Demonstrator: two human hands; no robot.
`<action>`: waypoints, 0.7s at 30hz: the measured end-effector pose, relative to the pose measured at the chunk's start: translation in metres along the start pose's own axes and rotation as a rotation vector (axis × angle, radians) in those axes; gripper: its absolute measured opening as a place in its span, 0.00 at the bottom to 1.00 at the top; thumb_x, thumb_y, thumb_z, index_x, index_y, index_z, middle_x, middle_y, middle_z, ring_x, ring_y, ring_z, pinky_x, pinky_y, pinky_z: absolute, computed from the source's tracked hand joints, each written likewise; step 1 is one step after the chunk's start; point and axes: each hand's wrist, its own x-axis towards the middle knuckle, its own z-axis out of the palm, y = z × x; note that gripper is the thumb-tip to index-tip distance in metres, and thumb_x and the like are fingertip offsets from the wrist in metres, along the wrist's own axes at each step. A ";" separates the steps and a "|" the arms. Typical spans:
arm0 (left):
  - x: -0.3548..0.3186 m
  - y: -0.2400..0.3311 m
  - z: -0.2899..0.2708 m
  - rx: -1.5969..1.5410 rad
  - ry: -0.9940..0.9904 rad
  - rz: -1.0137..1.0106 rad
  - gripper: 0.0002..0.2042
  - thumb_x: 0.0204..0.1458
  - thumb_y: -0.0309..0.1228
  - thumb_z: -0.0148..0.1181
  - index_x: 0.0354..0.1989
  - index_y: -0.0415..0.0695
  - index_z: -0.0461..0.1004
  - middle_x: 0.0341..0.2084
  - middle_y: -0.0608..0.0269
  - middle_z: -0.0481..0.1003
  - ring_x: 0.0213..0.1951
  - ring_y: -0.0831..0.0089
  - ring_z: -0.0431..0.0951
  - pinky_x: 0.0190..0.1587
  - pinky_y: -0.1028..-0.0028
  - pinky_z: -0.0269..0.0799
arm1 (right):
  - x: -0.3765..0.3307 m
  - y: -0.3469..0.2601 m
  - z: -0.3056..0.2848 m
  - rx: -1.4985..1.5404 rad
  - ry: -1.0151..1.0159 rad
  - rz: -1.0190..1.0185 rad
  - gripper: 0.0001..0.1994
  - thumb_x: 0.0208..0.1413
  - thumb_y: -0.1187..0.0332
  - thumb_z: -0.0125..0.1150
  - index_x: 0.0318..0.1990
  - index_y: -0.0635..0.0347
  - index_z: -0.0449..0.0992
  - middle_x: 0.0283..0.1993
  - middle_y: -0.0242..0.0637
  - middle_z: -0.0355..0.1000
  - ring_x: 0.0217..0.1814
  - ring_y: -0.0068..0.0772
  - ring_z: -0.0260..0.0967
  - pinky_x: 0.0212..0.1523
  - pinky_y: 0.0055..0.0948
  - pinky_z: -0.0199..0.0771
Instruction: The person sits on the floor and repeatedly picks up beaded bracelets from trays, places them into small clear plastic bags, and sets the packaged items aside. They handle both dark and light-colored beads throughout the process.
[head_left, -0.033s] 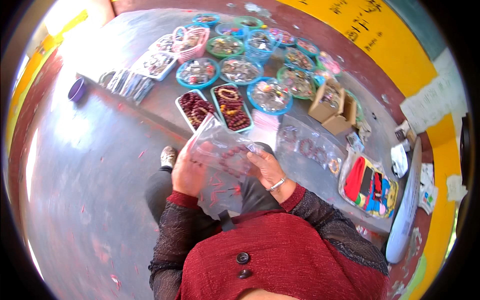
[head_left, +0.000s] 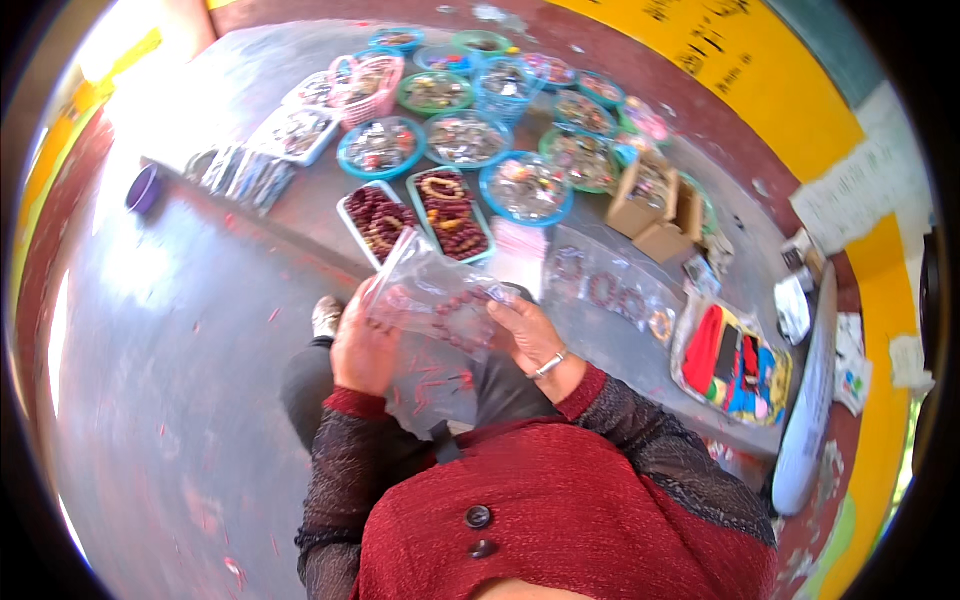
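The thin clear plastic bag [head_left: 432, 300] could slip or tear, I judge, spilling its dark red beads [head_left: 462, 305] onto the floor [head_left: 170, 330], since only its edges are pinched. The left hand [head_left: 362, 345] grips the bag's left side; the bag hangs between both hands; the right hand [head_left: 528, 335] holds its right edge, fingers closed.

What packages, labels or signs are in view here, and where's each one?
Clear plastic bag of dark red beads: held between left hand and right hand.
Open brown cardboard boxes: right of the bead trays.
Yellow wall band with dark lettering: upper right.
White paper sheets: right wall.
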 end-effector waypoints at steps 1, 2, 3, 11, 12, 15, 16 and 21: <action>-0.001 0.000 -0.003 0.023 0.013 -0.002 0.22 0.57 0.37 0.43 0.58 0.39 0.56 0.53 0.52 0.64 0.56 0.60 0.63 0.58 0.62 0.57 | -0.002 -0.005 -0.006 -0.008 0.029 -0.010 0.14 0.56 0.67 0.52 0.49 0.62 0.68 0.42 0.36 0.72 0.40 0.26 0.71 0.38 0.30 0.77; -0.004 0.001 -0.009 0.047 0.024 -0.005 0.23 0.58 0.38 0.42 0.58 0.39 0.56 0.53 0.52 0.64 0.56 0.60 0.63 0.58 0.62 0.58 | -0.005 -0.009 -0.014 -0.015 0.059 -0.020 0.14 0.56 0.67 0.52 0.49 0.62 0.68 0.42 0.37 0.72 0.40 0.27 0.71 0.38 0.30 0.77; -0.008 0.001 -0.012 0.036 0.024 -0.028 0.22 0.58 0.38 0.42 0.58 0.40 0.56 0.52 0.52 0.65 0.55 0.61 0.64 0.57 0.63 0.58 | -0.009 -0.010 -0.030 0.018 0.095 -0.018 0.14 0.56 0.68 0.52 0.49 0.62 0.68 0.40 0.37 0.72 0.38 0.28 0.71 0.38 0.31 0.77; -0.010 -0.003 -0.024 0.131 0.032 -0.112 0.21 0.59 0.40 0.40 0.55 0.39 0.61 0.47 0.54 0.69 0.49 0.66 0.69 0.50 0.70 0.65 | -0.068 -0.047 -0.189 -0.015 0.474 -0.268 0.16 0.52 0.62 0.58 0.45 0.59 0.70 0.43 0.43 0.72 0.40 0.34 0.72 0.33 0.28 0.74; -0.009 -0.002 -0.024 0.146 0.030 -0.119 0.21 0.59 0.40 0.40 0.54 0.39 0.62 0.47 0.55 0.70 0.48 0.66 0.69 0.49 0.70 0.65 | -0.080 -0.055 -0.201 -0.025 0.591 -0.290 0.14 0.52 0.62 0.58 0.44 0.56 0.71 0.38 0.40 0.74 0.37 0.30 0.73 0.29 0.25 0.74; -0.013 -0.005 -0.023 0.184 0.070 -0.148 0.19 0.59 0.41 0.41 0.51 0.39 0.65 0.44 0.56 0.72 0.45 0.68 0.71 0.47 0.71 0.66 | -0.112 -0.070 -0.258 0.053 0.821 -0.383 0.10 0.51 0.60 0.60 0.37 0.54 0.71 0.28 0.29 0.72 0.25 0.24 0.70 0.19 0.21 0.69; -0.012 -0.007 -0.023 0.196 0.082 -0.158 0.19 0.59 0.40 0.42 0.50 0.39 0.66 0.44 0.56 0.72 0.45 0.68 0.72 0.46 0.72 0.66 | -0.120 -0.075 -0.278 0.071 0.873 -0.420 0.10 0.51 0.60 0.60 0.37 0.54 0.71 0.27 0.29 0.72 0.24 0.24 0.70 0.18 0.21 0.68; -0.005 -0.016 -0.022 0.291 0.154 -0.209 0.18 0.58 0.40 0.43 0.48 0.38 0.67 0.40 0.56 0.74 0.42 0.69 0.73 0.45 0.72 0.67 | -0.138 -0.086 -0.388 0.144 1.029 -0.532 0.10 0.50 0.59 0.60 0.36 0.53 0.72 0.29 0.30 0.73 0.24 0.27 0.70 0.19 0.23 0.69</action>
